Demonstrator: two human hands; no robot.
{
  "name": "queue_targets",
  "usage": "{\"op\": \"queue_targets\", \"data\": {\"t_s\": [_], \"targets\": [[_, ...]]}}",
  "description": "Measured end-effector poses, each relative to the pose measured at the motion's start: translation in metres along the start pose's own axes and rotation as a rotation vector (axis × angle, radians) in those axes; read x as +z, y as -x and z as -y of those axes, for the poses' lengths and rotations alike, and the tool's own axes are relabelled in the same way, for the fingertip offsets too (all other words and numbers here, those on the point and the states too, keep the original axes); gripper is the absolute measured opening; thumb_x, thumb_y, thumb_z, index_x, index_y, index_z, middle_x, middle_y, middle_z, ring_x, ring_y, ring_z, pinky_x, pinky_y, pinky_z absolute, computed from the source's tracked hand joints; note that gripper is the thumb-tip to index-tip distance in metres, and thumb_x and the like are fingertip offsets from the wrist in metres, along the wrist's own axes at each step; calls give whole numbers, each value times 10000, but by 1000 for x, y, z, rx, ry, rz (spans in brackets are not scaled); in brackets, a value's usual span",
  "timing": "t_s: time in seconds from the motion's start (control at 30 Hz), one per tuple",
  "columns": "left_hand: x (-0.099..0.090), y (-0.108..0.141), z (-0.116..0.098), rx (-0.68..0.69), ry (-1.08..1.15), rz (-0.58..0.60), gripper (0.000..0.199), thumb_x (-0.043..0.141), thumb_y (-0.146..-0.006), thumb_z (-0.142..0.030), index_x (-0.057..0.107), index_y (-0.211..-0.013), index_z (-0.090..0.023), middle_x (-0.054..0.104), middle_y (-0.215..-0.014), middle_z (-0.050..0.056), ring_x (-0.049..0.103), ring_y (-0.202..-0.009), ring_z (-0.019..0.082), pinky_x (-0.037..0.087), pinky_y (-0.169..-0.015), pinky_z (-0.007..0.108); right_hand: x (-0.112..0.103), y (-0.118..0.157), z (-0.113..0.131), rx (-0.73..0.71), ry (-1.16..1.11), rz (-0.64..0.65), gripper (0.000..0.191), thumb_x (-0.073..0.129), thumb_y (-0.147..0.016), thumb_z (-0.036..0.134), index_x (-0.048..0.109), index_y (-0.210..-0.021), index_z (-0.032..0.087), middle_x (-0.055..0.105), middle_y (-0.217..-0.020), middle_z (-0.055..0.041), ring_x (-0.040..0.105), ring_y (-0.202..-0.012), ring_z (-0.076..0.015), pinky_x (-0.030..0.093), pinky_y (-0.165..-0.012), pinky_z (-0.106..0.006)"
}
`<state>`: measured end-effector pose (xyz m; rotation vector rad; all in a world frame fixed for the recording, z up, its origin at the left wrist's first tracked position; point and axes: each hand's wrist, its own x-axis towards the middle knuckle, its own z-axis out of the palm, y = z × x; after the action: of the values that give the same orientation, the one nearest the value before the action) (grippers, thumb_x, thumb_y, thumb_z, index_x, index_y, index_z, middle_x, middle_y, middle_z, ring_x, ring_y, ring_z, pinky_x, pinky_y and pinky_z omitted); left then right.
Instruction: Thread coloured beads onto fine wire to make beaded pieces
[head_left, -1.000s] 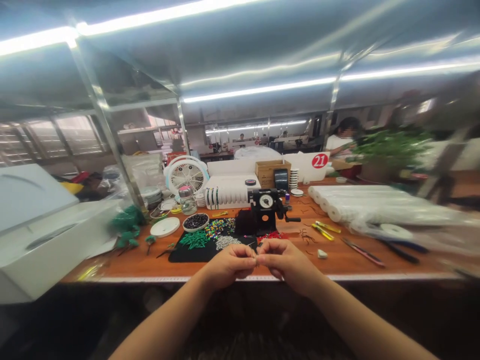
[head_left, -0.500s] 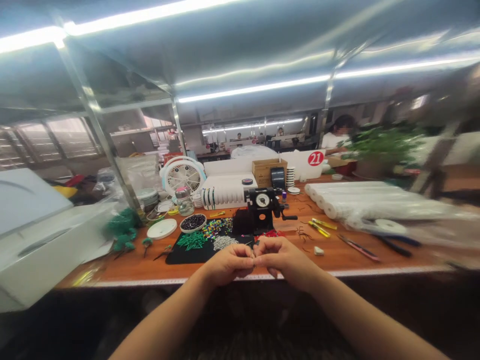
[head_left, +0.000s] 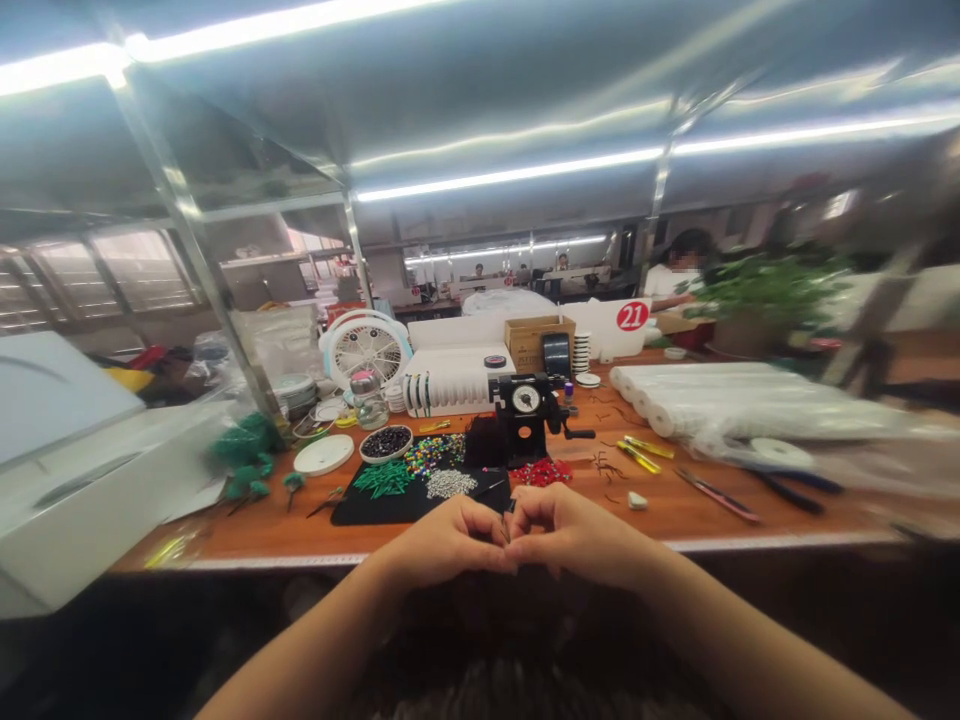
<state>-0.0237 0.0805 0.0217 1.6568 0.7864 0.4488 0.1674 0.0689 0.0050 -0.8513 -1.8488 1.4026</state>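
My left hand (head_left: 461, 538) and my right hand (head_left: 566, 535) meet fingertip to fingertip over the front edge of the wooden table. Both are closed in a pinch, and whatever lies between the fingertips is too small and hidden to name. Just beyond them is a black mat (head_left: 375, 515) bearing green pieces (head_left: 384, 479), silver beads (head_left: 450, 484) and mixed coloured beads (head_left: 436, 454). Red pieces (head_left: 541, 472) lie beyond my right hand. A white dish holds dark beads (head_left: 386, 443). Behind stands a black hand-cranked machine (head_left: 523, 425) with a round dial.
To the right are yellow-handled tools (head_left: 639, 457), tweezers-like pliers (head_left: 716, 495), a small white lump (head_left: 637, 501) and white rolls (head_left: 720, 400). At left stand a white lid (head_left: 324, 455), green bundles (head_left: 247, 465), a fan (head_left: 367, 355) and a white box (head_left: 67, 510). A person (head_left: 671, 285) sits beyond.
Both hands have come down slightly toward me and their fingertips are pressed closer together. More of the red pieces now shows beyond my right hand.
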Motion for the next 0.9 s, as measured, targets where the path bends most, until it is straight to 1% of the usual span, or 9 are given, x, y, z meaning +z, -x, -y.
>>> {"op": "queue_targets", "data": {"t_s": [0.13,0.27,0.37,0.43,0.5,0.57,0.7,0.8,0.9], "targets": [[7,12,-8,16,-40,-3,159,708,-680,-263,660,-619,-124,549,-608,-5,435,-590,104,331,-577,231,1,5,8,32,95,76,162,683,-711,286,570,-684,172,525,-623,35,470,-471,-84,363,-406,-187],[12,24,-11,34,-55,-88,129,704,-681,-255,675,-640,-136,567,-611,-1,450,-595,113,345,-585,237,7,16,20,-133,222,-79,89,590,-814,279,589,-799,192,586,-787,-11,547,-693,-139,429,-585,-234],[18,27,-4,115,56,-260,136,727,-663,-270,690,-633,-142,598,-635,11,477,-629,122,363,-632,241,12,20,19,-291,302,-114,105,517,-865,228,609,-907,201,580,-911,-33,540,-849,-157,421,-751,-270],[25,24,3,175,149,-434,152,740,-656,-287,693,-628,-145,574,-615,5,460,-612,110,356,-615,229,17,18,12,-301,293,-109,107,545,-855,240,626,-910,197,582,-864,-22,532,-797,-147,410,-720,-262],[35,20,12,203,317,-590,171,755,-642,-301,681,-623,-148,502,-565,-25,390,-533,74,308,-525,201,24,14,3,-279,215,-185,118,574,-841,276,647,-861,186,586,-779,-8,518,-721,-136,392,-654,-248],[46,14,20,197,560,-666,196,769,-625,-312,661,-630,-148,442,-545,-48,308,-475,44,234,-457,181,32,9,-6,-253,79,-286,167,589,-832,318,653,-791,169,572,-693,5,496,-651,-123,373,-606,-238],[59,5,31,213,804,-668,223,775,-622,-295,620,-601,-137,383,-509,-61,274,-454,32,220,-437,167,43,5,-19,-217,-166,-369,248,596,-827,352,633,-685,152,505,-605,26,432,-581,-99,344,-560,-224],[61,2,37,246,707,-678,208,756,-658,-293,634,-615,-130,406,-526,-50,303,-464,30,233,-435,161,47,8,-23,-202,-226,-419,244,608,-821,345,650,-674,155,514,-595,25,436,-580,-98,349,-556,-217],[61,2,42,229,593,-673,181,718,-709,-311,679,-724,-135,483,-577,-27,345,-475,32,250,-438,163,49,14,-23,-218,-152,-487,218,613,-816,326,678,-687,162,564,-611,9,491,-589,-112,380,-555,-216]]}}
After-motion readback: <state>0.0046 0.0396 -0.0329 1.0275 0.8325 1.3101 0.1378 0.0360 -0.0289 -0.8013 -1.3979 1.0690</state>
